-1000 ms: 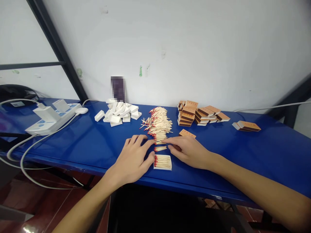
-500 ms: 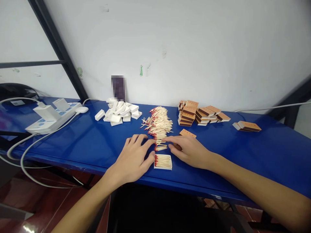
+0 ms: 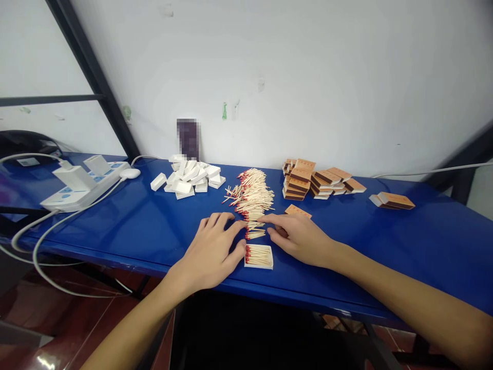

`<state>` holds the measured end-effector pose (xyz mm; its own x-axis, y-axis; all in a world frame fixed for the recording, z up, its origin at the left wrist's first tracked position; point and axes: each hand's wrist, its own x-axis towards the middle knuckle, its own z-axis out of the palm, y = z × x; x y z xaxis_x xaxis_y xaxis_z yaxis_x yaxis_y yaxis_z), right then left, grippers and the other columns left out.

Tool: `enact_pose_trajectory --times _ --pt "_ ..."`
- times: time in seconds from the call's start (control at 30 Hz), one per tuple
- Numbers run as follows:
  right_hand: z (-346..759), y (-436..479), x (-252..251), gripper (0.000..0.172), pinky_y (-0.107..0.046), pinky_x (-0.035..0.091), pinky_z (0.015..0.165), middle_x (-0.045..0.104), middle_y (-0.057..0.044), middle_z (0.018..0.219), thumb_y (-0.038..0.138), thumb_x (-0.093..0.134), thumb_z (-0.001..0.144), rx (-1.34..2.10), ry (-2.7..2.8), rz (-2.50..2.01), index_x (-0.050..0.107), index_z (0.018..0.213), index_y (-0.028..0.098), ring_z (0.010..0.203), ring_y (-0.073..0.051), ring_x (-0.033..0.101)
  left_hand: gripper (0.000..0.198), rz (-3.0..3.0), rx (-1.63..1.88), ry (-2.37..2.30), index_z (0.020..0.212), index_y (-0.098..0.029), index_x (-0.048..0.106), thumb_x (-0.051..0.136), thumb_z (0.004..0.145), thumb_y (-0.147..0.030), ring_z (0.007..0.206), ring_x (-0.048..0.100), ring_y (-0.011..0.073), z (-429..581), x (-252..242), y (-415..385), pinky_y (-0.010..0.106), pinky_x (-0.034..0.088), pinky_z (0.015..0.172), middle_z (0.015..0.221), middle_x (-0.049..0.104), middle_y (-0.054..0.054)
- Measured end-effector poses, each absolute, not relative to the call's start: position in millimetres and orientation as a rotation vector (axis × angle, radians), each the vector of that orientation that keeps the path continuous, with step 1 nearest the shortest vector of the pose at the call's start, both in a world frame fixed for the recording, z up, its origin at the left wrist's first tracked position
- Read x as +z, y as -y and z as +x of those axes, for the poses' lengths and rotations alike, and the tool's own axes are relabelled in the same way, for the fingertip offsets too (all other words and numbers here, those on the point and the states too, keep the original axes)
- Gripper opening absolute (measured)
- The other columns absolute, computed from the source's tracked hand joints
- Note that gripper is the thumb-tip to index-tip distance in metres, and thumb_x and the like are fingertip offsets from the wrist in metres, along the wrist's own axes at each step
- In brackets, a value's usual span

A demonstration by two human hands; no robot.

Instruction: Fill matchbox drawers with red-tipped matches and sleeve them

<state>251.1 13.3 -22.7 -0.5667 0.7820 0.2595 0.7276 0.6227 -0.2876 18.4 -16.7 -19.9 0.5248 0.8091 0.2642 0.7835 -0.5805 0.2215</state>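
Note:
Loose red-tipped matches lie in a heap at the middle of the blue table, trailing toward me. In front of them sits a white matchbox tray, holding a layer of matches with their heads to the left. My left hand is open, its index fingertip at the left side of the trailing matches and its thumb by the tray's left edge. From the right, my right hand points its index finger at the same matches, thumb apart below and other fingers curled. Neither hand holds anything I can see.
White trays are piled at the back left, near a dark pixelated object. Orange matchboxes are stacked at the back right. One cover lies behind my right hand, and a half-open box farther right. A power strip with cables sits left.
Both hands keep nearly the same pose beside the matches. The whole view shifts very slightly; no object has visibly moved on the table.

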Motion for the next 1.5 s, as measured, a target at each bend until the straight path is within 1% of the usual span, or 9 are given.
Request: enact_pose_trajectory --times 0.27,0.5,0.8,0.97,1.1,1.37,1.43,1.5 --pt "251.7 -13.0 -22.5 0.031 -0.026 0.035 0.059 0.058 0.0 0.061 0.02 0.046 0.092 0.234 2.486 -1.158 0.068 0.113 0.015 0.058 -0.015 0.053 0.035 2.663 0.52 -1.403 0.128 -0.024 0.055 0.04 0.098 -0.035 0.115 0.046 0.0266 18.4 -18.4 17.1 0.046 0.04 0.095 0.123 0.053 0.007" --pt "252.0 -13.8 -23.6 0.03 -0.026 0.035 0.059 0.059 0.0 0.061 0.02 0.045 0.093 0.25 2.479 -1.137 0.068 0.113 0.016 0.057 -0.014 0.053 0.038 2.678 0.527 -1.407 0.13 -0.022 0.054 0.039 0.098 -0.036 0.117 0.045 0.0272 18.4 -20.6 15.9 0.047 0.04 0.096 0.125 0.053 0.008" --pt "253.5 -13.5 -22.4 0.029 -0.026 0.035 0.059 0.06 0.0 0.064 0.02 0.045 0.093 0.28 2.49 -1.13 0.068 0.11 0.015 0.059 -0.014 0.053 0.037 2.675 0.503 -1.411 0.131 -0.025 0.054 0.038 0.099 -0.036 0.117 0.045 0.0273 17.7 -19.2 16.9 0.047 0.04 0.096 0.125 0.053 0.008" --pt "252.3 -14.3 -23.3 0.027 -0.026 0.034 0.058 0.059 0.001 0.062 0.023 0.046 0.093 0.339 2.463 -1.165 0.068 0.108 0.016 0.056 -0.013 0.051 0.037 2.679 0.497 -1.409 0.131 -0.026 0.053 0.038 0.099 -0.035 0.118 0.044 0.0269 17.5 -19.8 16.4 0.047 0.04 0.096 0.126 0.052 0.007" --pt "250.9 -15.0 -23.8 0.028 -0.025 0.034 0.057 0.058 0.001 0.062 0.022 0.047 0.092 0.327 2.452 -1.181 0.068 0.11 0.016 0.055 -0.013 0.051 0.037 2.676 0.501 -1.409 0.132 -0.027 0.053 0.039 0.098 -0.035 0.117 0.045 0.027 17.1 -20.0 16.3 0.047 0.04 0.095 0.125 0.052 0.007" --pt "251.6 -11.7 -22.6 0.031 -0.026 0.037 0.061 0.064 -0.001 0.068 0.024 0.045 0.094 0.293 2.47 -1.136 0.067 0.115 0.017 0.061 -0.015 0.056 0.038 2.675 0.504 -1.397 0.132 -0.026 0.054 0.038 0.098 -0.035 0.117 0.044 0.0276 17.5 -19.6 16.5 0.047 0.04 0.096 0.125 0.052 0.008" --pt "251.3 -11.5 -22.8 0.03 -0.026 0.037 0.061 0.064 -0.001 0.067 0.024 0.046 0.094 0.301 2.461 -1.136 0.068 0.114 0.018 0.061 -0.015 0.056 0.038 2.675 0.501 -1.397 0.132 -0.026 0.053 0.038 0.099 -0.035 0.117 0.044 0.0275 17.7 -19.4 16.6 0.048 0.04 0.096 0.126 0.052 0.008" --pt "250.0 -12.4 -23.8 0.027 -0.026 0.035 0.059 0.061 0.001 0.062 0.026 0.048 0.093 0.31 2.428 -1.17 0.07 0.108 0.019 0.056 -0.013 0.053 0.038 2.675 0.502 -1.395 0.132 -0.026 0.053 0.038 0.098 -0.035 0.117 0.044 0.0275 17.9 -19.2 16.8 0.047 0.04 0.096 0.126 0.052 0.008"
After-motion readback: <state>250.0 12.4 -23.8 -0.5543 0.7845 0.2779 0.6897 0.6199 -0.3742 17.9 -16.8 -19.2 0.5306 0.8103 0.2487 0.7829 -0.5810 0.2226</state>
